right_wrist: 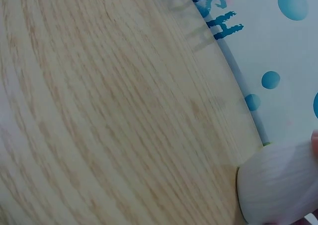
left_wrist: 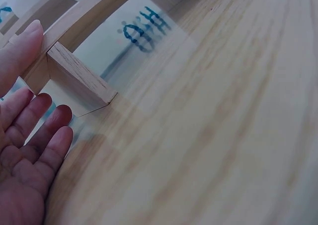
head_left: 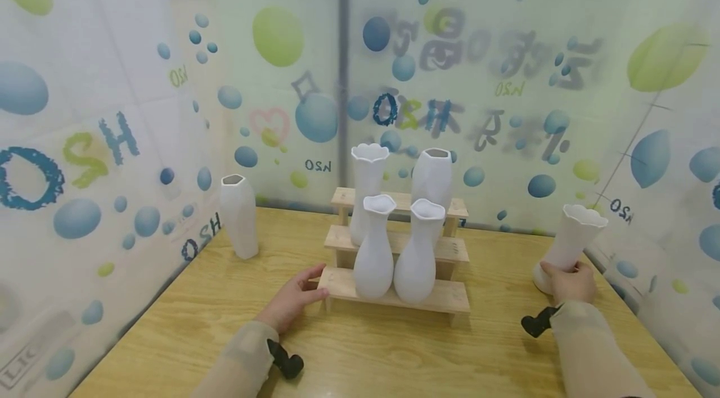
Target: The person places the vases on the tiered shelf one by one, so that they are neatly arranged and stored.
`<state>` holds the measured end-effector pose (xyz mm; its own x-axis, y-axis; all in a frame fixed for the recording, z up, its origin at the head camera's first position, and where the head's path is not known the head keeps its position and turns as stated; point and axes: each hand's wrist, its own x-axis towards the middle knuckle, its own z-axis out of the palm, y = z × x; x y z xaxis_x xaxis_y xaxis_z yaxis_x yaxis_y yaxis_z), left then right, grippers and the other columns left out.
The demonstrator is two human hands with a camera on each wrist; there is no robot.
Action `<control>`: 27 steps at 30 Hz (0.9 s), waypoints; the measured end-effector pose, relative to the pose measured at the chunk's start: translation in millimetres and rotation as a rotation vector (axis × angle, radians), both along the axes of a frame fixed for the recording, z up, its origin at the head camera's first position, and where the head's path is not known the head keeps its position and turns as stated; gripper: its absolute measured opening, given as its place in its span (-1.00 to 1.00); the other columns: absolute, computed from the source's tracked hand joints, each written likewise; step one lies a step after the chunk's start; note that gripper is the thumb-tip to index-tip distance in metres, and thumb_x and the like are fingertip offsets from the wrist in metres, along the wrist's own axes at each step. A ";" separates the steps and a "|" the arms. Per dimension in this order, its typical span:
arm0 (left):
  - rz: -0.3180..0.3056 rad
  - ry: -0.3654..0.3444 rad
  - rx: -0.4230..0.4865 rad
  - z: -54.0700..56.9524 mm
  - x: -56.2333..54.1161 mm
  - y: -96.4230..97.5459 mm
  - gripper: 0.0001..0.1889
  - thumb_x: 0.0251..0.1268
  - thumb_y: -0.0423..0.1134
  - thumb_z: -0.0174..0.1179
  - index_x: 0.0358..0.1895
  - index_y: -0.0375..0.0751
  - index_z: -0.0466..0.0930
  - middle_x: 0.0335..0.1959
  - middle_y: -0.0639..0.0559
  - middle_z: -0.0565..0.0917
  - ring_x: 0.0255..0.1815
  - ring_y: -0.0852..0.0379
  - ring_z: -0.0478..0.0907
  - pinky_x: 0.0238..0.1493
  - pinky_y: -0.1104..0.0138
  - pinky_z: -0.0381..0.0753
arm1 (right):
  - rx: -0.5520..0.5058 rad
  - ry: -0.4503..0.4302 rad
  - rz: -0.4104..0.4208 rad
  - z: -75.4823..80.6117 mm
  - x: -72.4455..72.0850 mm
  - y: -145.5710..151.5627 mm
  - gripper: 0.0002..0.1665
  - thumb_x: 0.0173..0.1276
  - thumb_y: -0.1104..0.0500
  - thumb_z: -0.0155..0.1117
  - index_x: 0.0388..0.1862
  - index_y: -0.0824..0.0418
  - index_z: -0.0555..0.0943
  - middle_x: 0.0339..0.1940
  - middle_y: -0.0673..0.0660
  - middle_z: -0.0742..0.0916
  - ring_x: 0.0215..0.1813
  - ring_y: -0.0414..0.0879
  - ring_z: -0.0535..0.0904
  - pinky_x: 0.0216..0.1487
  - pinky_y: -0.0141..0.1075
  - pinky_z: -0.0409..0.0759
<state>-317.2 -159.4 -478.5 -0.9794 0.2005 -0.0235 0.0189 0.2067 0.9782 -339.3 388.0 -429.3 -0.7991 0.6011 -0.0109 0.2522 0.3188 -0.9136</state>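
A three-step wooden stand (head_left: pixel 452 295) stands mid-table. My left hand (head_left: pixel 290 302) holds the left end of its lowest step, thumb at the front corner, a finger at the rear corner. In the left wrist view the fingers (left_wrist: pixel 58 138) curve loosely beside the stand's leg (left_wrist: pixel 82 76). My right hand (head_left: pixel 572 284) grips a ribbed white vase (head_left: pixel 576 235) with a scalloped rim, low on its body. It leans to the right, its base (right_wrist: pixel 276 185) at the table. Two wavy-rimmed white vases (head_left: pixel 374 263) (head_left: pixel 415 267) stand on the lowest step.
Behind them, a tall scalloped vase (head_left: pixel 367 182) and a faceted vase (head_left: pixel 432 174) stand on the stand's upper steps. Another faceted white vase (head_left: pixel 240 220) is on the table at the left. Printed curtains (head_left: pixel 270 92) enclose the wooden table (head_left: pixel 371 360) on the back and sides.
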 end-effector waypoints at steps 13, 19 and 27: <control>-0.005 -0.014 0.025 0.6 -0.4 1.7 -0.29 0.19 -0.05 0.35 0.42 0.00 0.30 0.38 -0.07 0.32 0.25 -0.08 0.35 0.25 -0.16 0.22 | 0.013 -0.040 0.064 5.0 5.4 2.1 0.09 0.27 -0.23 0.24 0.48 0.43 0.05 0.43 0.45 0.26 0.39 0.37 0.20 0.32 0.19 0.20; 0.000 -0.017 0.031 -2.1 -1.4 0.9 -0.29 0.19 -0.05 0.35 0.42 0.01 0.30 0.38 -0.07 0.32 0.25 -0.09 0.34 0.25 -0.17 0.22 | 0.047 -0.037 0.085 8.0 7.6 -1.5 0.09 0.27 -0.26 0.23 0.45 0.46 0.10 0.40 0.47 0.31 0.35 0.37 0.24 0.30 0.20 0.23; 0.006 -0.013 0.024 -2.0 -2.0 0.3 -0.29 0.18 -0.04 0.35 0.41 0.03 0.31 0.37 -0.06 0.33 0.24 -0.09 0.35 0.23 -0.17 0.24 | 0.093 -0.022 0.134 15.8 13.4 -11.9 0.07 0.28 -0.26 0.21 0.44 0.47 0.11 0.36 0.49 0.34 0.30 0.37 0.29 0.24 0.20 0.31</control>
<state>-319.3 -159.1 -480.6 -0.9802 0.1954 -0.0316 0.0049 0.1833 0.9830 -325.9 376.2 -413.5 -0.8725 0.4881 0.0215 0.2214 0.4343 -0.8731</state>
